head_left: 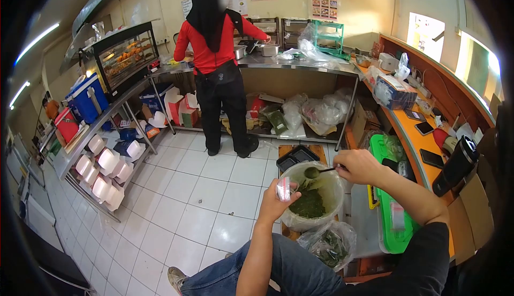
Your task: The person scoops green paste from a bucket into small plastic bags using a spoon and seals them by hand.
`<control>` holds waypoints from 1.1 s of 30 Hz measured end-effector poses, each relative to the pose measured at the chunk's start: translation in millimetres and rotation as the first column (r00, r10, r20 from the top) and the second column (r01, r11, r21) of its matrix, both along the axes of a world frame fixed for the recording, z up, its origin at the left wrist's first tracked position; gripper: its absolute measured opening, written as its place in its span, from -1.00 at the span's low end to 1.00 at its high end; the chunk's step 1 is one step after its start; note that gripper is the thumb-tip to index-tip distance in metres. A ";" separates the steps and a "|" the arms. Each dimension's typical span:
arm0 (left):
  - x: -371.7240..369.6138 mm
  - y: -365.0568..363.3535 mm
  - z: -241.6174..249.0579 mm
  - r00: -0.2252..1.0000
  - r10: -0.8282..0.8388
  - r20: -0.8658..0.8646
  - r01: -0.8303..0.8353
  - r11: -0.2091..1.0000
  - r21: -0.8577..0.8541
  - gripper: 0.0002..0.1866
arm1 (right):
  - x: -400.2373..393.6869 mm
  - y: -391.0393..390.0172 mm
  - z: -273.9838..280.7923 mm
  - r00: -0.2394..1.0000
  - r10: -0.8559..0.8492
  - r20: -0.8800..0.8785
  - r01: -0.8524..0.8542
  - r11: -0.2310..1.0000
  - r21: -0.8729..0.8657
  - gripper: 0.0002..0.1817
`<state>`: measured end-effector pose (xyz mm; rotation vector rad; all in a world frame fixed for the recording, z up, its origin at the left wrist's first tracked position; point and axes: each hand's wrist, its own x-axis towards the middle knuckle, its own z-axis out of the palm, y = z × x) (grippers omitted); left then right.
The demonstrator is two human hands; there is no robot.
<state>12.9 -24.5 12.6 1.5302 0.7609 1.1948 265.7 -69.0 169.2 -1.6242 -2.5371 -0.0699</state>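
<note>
My left hand [274, 205] is closed around a small clear zip bag [283, 189] with a red stripe, held upright at the left side of a tub. In my right hand [360, 166] is the dark handle of a spoon [312, 173], its bowl coated with green sauce. The spoon hovers above the tub, close to the bag but apart from it. Below both hands stands the round, plastic-lined tub [338, 202], with chunky green sauce [308, 204] inside. A clear bag of green stuff [331, 248] rests against the tub's near side.
Behind the tub lies a black tray [294, 157]. To the right are a green lid [383, 189], phones [431, 158] and a black tumbler [455, 167] on an orange counter. A co-worker in red [206, 47] stands at the steel table. White boxes [101, 186] fill a left rack.
</note>
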 end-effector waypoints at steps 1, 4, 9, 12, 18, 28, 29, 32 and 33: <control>-0.5 0.5 -0.2 1.000 0.008 -0.015 -0.008 1.000 0.016 -0.61 | 9.7 3.2 -10.8 0.997 -0.073 0.038 0.074 0.996 -0.040 -0.81; -1.0 -2.7 6.4 0.999 0.007 -0.035 -0.007 1.000 0.001 -0.59 | 45.0 14.9 -67.8 0.997 -0.079 0.000 0.079 0.993 -0.083 -0.75; 1.0 -1.9 -6.4 0.997 -0.004 -0.073 0.006 1.000 0.029 -0.57 | -8.8 -9.5 -102.9 0.883 -0.062 -0.466 0.053 0.998 -0.031 -0.61; 0.8 -0.8 1.8 0.994 0.001 -0.106 0.004 0.999 0.050 -0.56 | -61.1 -26.2 -136.0 0.502 -0.210 -0.839 0.014 0.972 -0.236 -0.60; 0.6 -2.0 0.0 0.998 -0.050 -0.036 0.052 0.998 0.041 -0.60 | -111.6 -23.2 -160.1 0.077 -0.270 -0.960 0.201 0.947 -0.250 -0.64; -0.2 -3.8 3.2 0.998 -0.056 -0.036 0.060 0.991 0.120 -0.59 | -112.8 -25.4 -131.2 0.392 -0.027 -0.920 0.255 0.964 0.080 -0.89; -1.1 -5.2 6.3 0.996 -0.085 -0.009 0.085 0.991 0.102 -0.59 | -109.5 -24.5 -131.2 0.395 -0.029 -0.918 0.256 0.963 0.080 -0.89; -3.1 -0.1 -3.2 0.985 -0.111 0.134 0.108 0.994 0.025 -0.62 | -94.9 -19.6 -132.5 0.335 -0.059 -0.940 0.248 0.968 0.028 -0.92; -5.7 1.1 -2.0 0.985 -0.107 0.137 0.104 0.994 0.026 -0.62 | -90.8 -18.6 -134.6 0.338 -0.057 -0.939 0.244 0.969 0.029 -0.92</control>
